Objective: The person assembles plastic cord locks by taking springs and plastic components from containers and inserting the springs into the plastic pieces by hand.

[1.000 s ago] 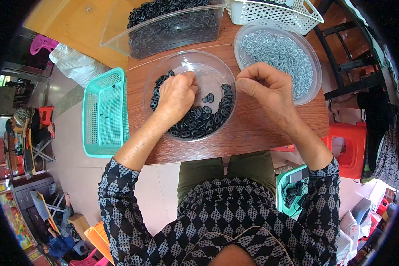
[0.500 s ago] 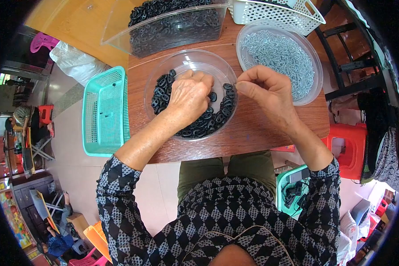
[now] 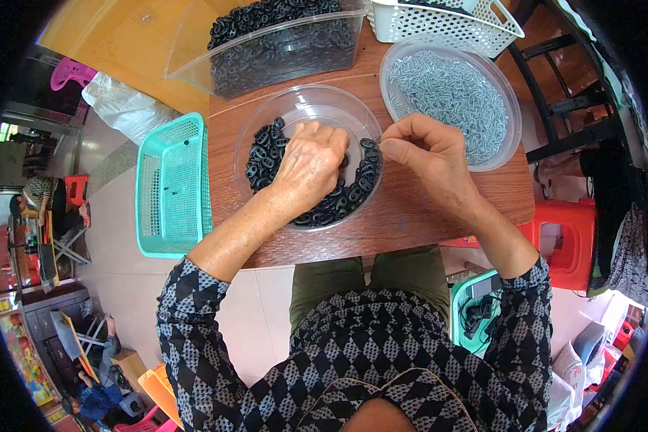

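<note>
A round clear tub [image 3: 317,93] on the wooden table holds many small black oval plastic pieces with two holes [image 3: 266,151], heaped along its left, near and right sides. My left hand [image 3: 311,164] is inside the tub, fingers curled downward among the pieces; its fingertips and whatever they hold are hidden. At the tub's right rim, my right hand [image 3: 433,160] has thumb and forefinger pinched together, with something too small to make out between them. Behind it stands a round clear tub of small silvery screws [image 3: 450,90].
A clear bin [image 3: 284,68] of black pieces stands at the back, with a white perforated basket [image 3: 446,27] at the back right. A green basket [image 3: 173,216] is left of the table [image 3: 410,209]. Red stools [image 3: 565,245] stand at the right. Other people sit far left.
Both hands keep nearly the same places. My left hand's fingers shift slightly in the tub, and the whole view has moved a little.
</note>
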`<state>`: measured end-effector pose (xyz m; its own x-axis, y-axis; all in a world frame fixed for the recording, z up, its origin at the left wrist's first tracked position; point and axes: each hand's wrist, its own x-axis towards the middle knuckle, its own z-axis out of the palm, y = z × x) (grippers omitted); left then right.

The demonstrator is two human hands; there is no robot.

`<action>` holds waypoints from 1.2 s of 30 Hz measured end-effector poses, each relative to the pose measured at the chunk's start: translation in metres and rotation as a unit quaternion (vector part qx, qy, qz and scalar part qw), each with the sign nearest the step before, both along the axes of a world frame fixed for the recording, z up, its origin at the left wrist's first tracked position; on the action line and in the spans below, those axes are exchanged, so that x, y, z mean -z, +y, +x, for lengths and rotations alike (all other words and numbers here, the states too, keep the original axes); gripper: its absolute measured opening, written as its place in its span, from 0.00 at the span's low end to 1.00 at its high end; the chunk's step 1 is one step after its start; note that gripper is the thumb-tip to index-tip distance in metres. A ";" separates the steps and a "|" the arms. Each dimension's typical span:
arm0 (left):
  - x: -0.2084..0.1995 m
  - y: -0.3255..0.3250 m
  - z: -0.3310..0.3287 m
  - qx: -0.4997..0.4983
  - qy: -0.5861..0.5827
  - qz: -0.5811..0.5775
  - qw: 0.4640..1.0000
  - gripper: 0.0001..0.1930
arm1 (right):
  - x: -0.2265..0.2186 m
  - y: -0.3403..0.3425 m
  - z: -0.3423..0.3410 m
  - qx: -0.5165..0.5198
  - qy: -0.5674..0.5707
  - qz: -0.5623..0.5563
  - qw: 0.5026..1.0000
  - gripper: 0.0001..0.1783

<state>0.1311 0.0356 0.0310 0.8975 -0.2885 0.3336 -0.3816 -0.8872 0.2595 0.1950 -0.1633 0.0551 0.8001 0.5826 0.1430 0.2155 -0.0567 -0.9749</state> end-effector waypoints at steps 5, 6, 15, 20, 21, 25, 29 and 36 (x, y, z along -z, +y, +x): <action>-0.009 0.001 -0.002 -0.051 0.101 -0.081 0.990 0.11 | 0.000 0.000 -0.001 0.000 0.006 0.002 1.000 0.04; -0.013 0.003 -0.004 -0.066 0.119 -0.115 0.984 0.11 | 0.000 0.000 -0.001 -0.002 0.007 -0.004 1.000 0.05; -0.053 -0.009 -0.027 -0.109 0.163 -0.375 0.906 0.17 | -0.004 0.025 -0.018 0.019 -0.105 0.012 0.994 0.03; -0.061 -0.012 -0.027 -0.116 0.148 -0.473 0.861 0.18 | -0.013 0.038 -0.027 0.004 -0.205 0.005 0.979 0.04; -0.061 -0.012 -0.027 -0.124 0.153 -0.519 0.832 0.19 | -0.015 0.039 -0.029 0.029 -0.178 0.032 0.983 0.03; -0.066 -0.020 -0.029 -0.122 0.127 -0.596 0.783 0.20 | -0.017 0.047 -0.032 0.084 -0.142 0.081 0.983 0.04; -0.074 -0.021 -0.031 -0.124 0.095 -0.685 0.712 0.20 | -0.023 0.055 -0.036 0.104 -0.110 0.103 0.983 0.05; -0.070 -0.029 -0.029 -0.165 0.030 -0.734 0.659 0.15 | -0.035 0.069 -0.039 0.128 0.016 0.144 0.981 0.06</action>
